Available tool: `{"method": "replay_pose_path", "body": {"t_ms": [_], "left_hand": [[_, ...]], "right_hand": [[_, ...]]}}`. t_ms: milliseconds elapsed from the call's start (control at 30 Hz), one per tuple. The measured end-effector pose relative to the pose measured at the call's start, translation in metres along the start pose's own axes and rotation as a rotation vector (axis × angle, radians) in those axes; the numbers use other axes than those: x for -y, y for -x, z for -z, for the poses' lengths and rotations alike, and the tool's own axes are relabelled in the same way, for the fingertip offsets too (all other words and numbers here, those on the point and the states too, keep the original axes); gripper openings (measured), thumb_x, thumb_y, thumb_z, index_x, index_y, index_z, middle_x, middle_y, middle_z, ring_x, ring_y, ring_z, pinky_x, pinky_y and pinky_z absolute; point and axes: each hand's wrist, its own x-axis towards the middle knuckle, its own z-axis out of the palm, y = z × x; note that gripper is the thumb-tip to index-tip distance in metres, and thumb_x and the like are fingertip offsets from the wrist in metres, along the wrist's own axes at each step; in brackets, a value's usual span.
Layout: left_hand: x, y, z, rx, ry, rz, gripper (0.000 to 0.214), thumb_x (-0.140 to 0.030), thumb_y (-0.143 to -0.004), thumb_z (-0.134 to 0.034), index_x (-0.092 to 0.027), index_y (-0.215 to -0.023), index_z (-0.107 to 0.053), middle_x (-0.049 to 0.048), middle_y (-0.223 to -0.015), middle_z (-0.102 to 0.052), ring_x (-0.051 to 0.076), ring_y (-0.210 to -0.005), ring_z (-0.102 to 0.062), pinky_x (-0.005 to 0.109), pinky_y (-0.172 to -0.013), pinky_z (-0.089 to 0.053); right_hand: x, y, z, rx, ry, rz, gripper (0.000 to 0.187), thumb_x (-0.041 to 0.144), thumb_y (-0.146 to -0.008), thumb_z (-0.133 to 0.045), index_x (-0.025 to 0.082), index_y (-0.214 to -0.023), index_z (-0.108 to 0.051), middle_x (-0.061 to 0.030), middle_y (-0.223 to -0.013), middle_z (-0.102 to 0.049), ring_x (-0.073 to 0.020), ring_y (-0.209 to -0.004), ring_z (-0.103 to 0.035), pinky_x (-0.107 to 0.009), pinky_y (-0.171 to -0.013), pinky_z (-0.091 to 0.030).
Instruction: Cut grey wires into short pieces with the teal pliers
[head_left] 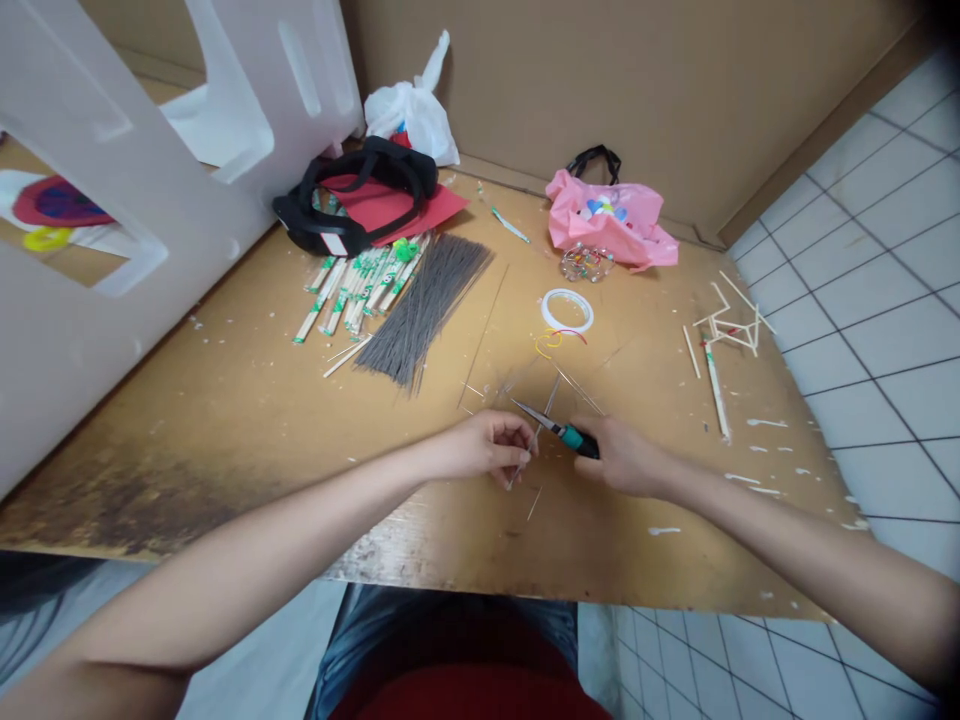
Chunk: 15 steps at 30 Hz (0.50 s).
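My left hand (pixel 487 448) is closed at the middle of the table's front, pinching thin metal wire (pixel 538 432) whose ends stick out past the fingers. My right hand (pixel 622 456) grips small pointed pliers (pixel 559 427) with a teal and black handle. The pliers' tips point left and reach close to my left fingers. Part of the wire is hidden inside my left hand. Several short wire pieces (pixel 534 503) lie on the tabletop below my hands.
A stained wooden table (pixel 225 440) carries a grey rod bundle (pixel 420 310), wrapped chopsticks (pixel 360 295), white tape (pixel 567 311), a pink bag (pixel 607 220), a black bag (pixel 352 195) and a stick structure (pixel 731 325). A white plastic panel (pixel 150 200) stands left.
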Motion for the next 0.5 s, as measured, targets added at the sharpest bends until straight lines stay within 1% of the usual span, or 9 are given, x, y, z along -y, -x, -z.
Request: {"method": "replay_pose_path", "body": {"t_ms": [133,200,267,300,367,400,433,500], "left_hand": [[-0.003,0.002,-0.003,-0.011,0.008,0.005,0.026,-0.032,-0.068,-0.069,-0.013,-0.079,-0.054,-0.0034,-0.058,-0.056,0.008,-0.048,-0.056,0.021,-0.048,-0.048],[-0.004,0.004,-0.007,0.039,0.061,0.032,0.027,-0.031,-0.068,-0.070,-0.013,-0.079,-0.055,-0.0025,-0.059,-0.057,0.009,-0.050,-0.058,0.021,-0.047,-0.048],[-0.006,0.007,-0.012,0.126,0.095,0.065,0.026,-0.031,-0.069,-0.069,-0.012,-0.080,-0.055,-0.0019,-0.060,-0.058,0.009,-0.052,-0.059,0.020,-0.047,-0.046],[-0.009,0.010,-0.013,0.161,0.099,0.071,0.025,-0.030,-0.070,-0.069,-0.012,-0.081,-0.055,-0.0018,-0.060,-0.058,0.009,-0.052,-0.059,0.020,-0.047,-0.046],[-0.016,0.015,-0.014,0.180,0.087,0.045,0.023,-0.029,-0.072,-0.068,-0.012,-0.081,-0.056,-0.0013,-0.062,-0.058,0.009,-0.053,-0.059,0.020,-0.048,-0.047],[-0.021,0.018,-0.013,0.156,0.078,0.010,0.023,-0.029,-0.072,-0.067,-0.012,-0.082,-0.056,-0.0009,-0.063,-0.059,0.009,-0.054,-0.060,0.020,-0.050,-0.047],[-0.026,0.020,-0.011,0.108,0.071,-0.041,0.022,-0.029,-0.073,-0.067,-0.012,-0.083,-0.056,-0.0003,-0.064,-0.060,0.009,-0.056,-0.060,0.020,-0.052,-0.049],[-0.035,0.023,-0.006,-0.047,0.046,-0.173,0.021,-0.028,-0.074,-0.066,-0.013,-0.084,-0.057,0.0001,-0.067,-0.061,0.009,-0.059,-0.061,0.021,-0.056,-0.050]], "right_hand": [[-0.003,-0.002,0.005,0.002,0.024,0.042,0.009,0.024,-0.066,-0.049,0.020,-0.068,-0.042,0.0023,-0.059,-0.044,-0.0108,-0.053,-0.037,-0.024,-0.050,-0.026],[-0.008,-0.003,0.009,-0.063,0.057,0.075,0.008,0.023,-0.066,-0.049,0.019,-0.068,-0.041,0.0023,-0.060,-0.044,-0.0106,-0.054,-0.038,-0.023,-0.052,-0.027],[-0.012,-0.005,0.013,-0.130,0.076,0.089,0.007,0.021,-0.066,-0.048,0.019,-0.069,-0.042,0.0018,-0.062,-0.045,-0.0106,-0.055,-0.039,-0.023,-0.053,-0.028],[-0.014,-0.005,0.014,-0.130,0.079,0.095,0.007,0.021,-0.066,-0.048,0.019,-0.069,-0.042,0.0017,-0.063,-0.046,-0.0106,-0.056,-0.039,-0.023,-0.053,-0.028],[-0.016,-0.004,0.016,-0.060,0.076,0.102,0.006,0.022,-0.066,-0.049,0.019,-0.069,-0.044,0.0018,-0.062,-0.047,-0.0106,-0.055,-0.039,-0.023,-0.052,-0.027],[-0.016,-0.003,0.017,-0.005,0.070,0.103,0.006,0.022,-0.067,-0.049,0.019,-0.070,-0.045,0.0019,-0.061,-0.047,-0.0106,-0.055,-0.039,-0.023,-0.052,-0.027],[-0.015,-0.002,0.017,0.050,0.063,0.097,0.006,0.023,-0.067,-0.050,0.019,-0.070,-0.046,0.0021,-0.061,-0.047,-0.0105,-0.055,-0.039,-0.023,-0.051,-0.027],[-0.012,0.000,0.017,0.145,0.043,0.077,0.006,0.023,-0.067,-0.050,0.019,-0.070,-0.047,0.0023,-0.060,-0.047,-0.0103,-0.055,-0.039,-0.023,-0.051,-0.027]]}}
